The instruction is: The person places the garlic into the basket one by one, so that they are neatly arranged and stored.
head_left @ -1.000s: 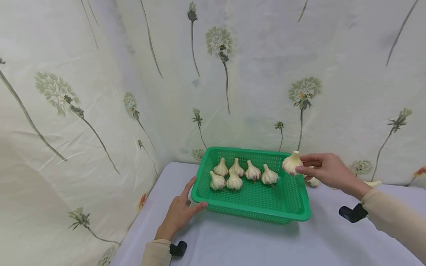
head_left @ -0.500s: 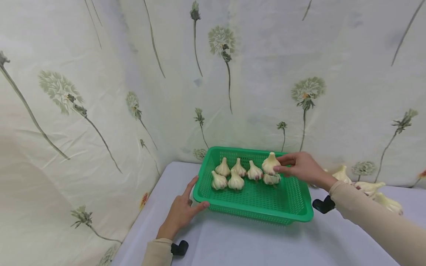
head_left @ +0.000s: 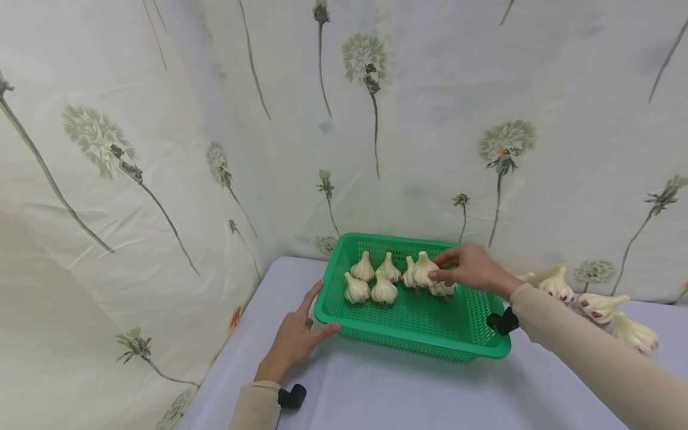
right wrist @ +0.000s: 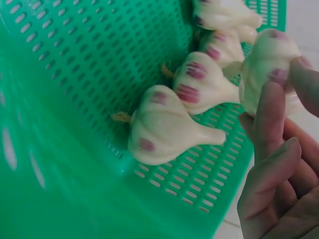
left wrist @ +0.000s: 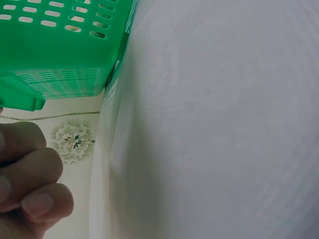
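Note:
My right hand (head_left: 469, 269) pinches a garlic bulb (head_left: 423, 270) by its side, thumb and fingertips on it, over the back of the green plastic basket (head_left: 416, 342). The held bulb overlaps two others in the head view. More garlic bulbs (head_left: 384, 290) sit in the basket's left half and along its back, necks upward. In the right wrist view, a bulb (right wrist: 162, 127) with purple patches lies near the fingers. My left hand (head_left: 292, 343) spans the basket's near left corner, its index finger and thumb straight at the rim. Its other fingers (left wrist: 37, 172) are bent in the left wrist view.
Several more garlic bulbs (head_left: 602, 307) lie on the white tablecloth (head_left: 398, 394) to the right of the basket, partly behind the right sleeve (head_left: 586, 346). A curtain (head_left: 419, 119) printed with dandelions hangs close behind the basket and along the left.
My right hand has carried the garlic bulb leftward from the basket's right rim to over the bulbs at the back, and lower. The left hand stays at its corner.

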`<action>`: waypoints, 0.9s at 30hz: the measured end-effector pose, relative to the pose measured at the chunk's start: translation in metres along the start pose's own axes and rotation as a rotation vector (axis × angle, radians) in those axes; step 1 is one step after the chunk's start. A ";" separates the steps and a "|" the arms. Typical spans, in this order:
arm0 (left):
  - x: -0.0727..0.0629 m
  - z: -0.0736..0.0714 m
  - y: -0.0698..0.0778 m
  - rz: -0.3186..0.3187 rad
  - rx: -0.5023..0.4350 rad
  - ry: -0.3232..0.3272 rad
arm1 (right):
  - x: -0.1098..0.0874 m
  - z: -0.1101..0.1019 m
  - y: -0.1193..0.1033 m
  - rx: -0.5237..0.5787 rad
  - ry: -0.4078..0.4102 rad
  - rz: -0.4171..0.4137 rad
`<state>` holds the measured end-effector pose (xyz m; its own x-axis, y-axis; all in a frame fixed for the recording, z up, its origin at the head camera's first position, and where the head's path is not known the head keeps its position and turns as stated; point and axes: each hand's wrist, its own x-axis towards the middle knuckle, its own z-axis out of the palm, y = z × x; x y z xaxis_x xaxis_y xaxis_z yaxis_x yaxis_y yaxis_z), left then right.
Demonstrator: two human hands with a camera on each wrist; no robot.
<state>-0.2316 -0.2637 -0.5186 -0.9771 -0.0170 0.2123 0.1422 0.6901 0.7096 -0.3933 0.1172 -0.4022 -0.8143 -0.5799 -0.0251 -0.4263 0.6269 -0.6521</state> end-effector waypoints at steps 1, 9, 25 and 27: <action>0.000 0.000 0.000 0.000 0.002 0.002 | 0.002 0.001 0.000 -0.001 -0.005 -0.005; 0.002 0.000 -0.001 -0.010 0.007 -0.005 | 0.014 0.013 0.008 -0.077 0.010 -0.048; 0.001 0.000 -0.001 -0.004 0.015 0.001 | 0.023 0.036 0.014 -0.061 -0.054 -0.066; 0.001 -0.001 -0.001 -0.003 0.015 -0.003 | 0.023 0.039 0.016 -0.065 -0.056 -0.069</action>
<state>-0.2324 -0.2650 -0.5190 -0.9781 -0.0169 0.2077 0.1366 0.7008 0.7001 -0.4036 0.0934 -0.4426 -0.7596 -0.6499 -0.0249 -0.5071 0.6158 -0.6031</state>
